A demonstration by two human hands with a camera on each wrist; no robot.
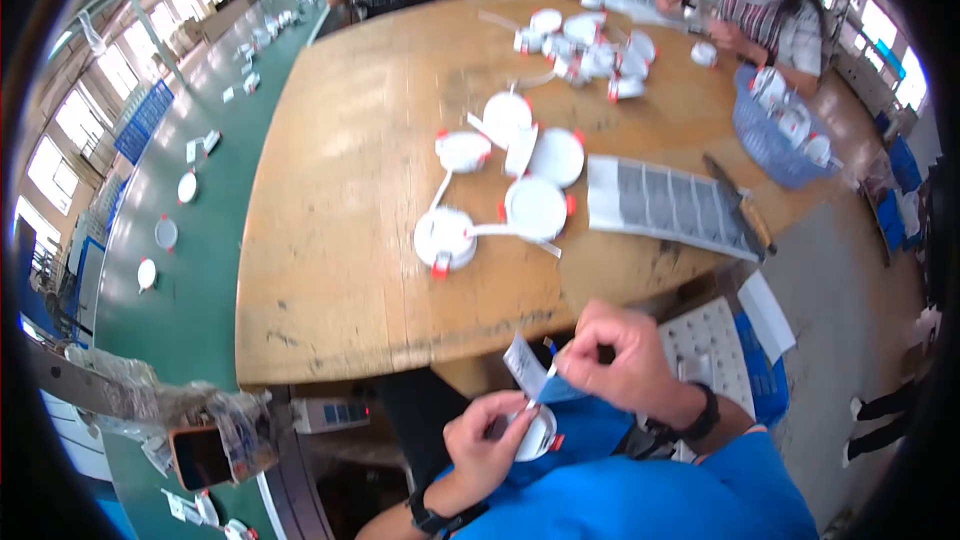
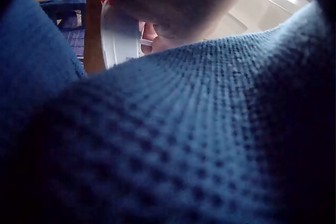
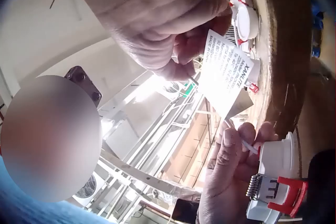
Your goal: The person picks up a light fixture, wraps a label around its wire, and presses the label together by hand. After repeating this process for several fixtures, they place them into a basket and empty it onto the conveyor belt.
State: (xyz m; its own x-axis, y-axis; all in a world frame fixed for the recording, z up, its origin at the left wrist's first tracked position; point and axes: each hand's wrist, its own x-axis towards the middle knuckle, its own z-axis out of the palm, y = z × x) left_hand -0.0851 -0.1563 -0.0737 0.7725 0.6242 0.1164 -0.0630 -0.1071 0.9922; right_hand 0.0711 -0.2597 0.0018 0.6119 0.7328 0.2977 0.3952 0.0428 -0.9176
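The left hand (image 1: 487, 442) grips a round white lamp (image 1: 537, 434) with red clips, held over the lap at the table's near edge. In the right wrist view the lamp (image 3: 276, 174) shows a spring and a red clip, and its white cable runs up between the left fingers. A printed white label (image 3: 227, 74) hangs on that cable, between the two hands. The right hand (image 1: 622, 360) pinches the cable's upper end between thumb and fingertips. Blue sleeve cloth covers most of the left wrist view, where part of the white lamp (image 2: 119, 37) shows.
On the wooden table (image 1: 330, 270) lie several white lamps (image 1: 535, 208), a sheet of grey labels (image 1: 670, 202) and a knife-like tool (image 1: 755, 223). A blue basket (image 1: 780, 140) of lamps stands at right. Left is a green conveyor (image 1: 215, 230); people sit across the table.
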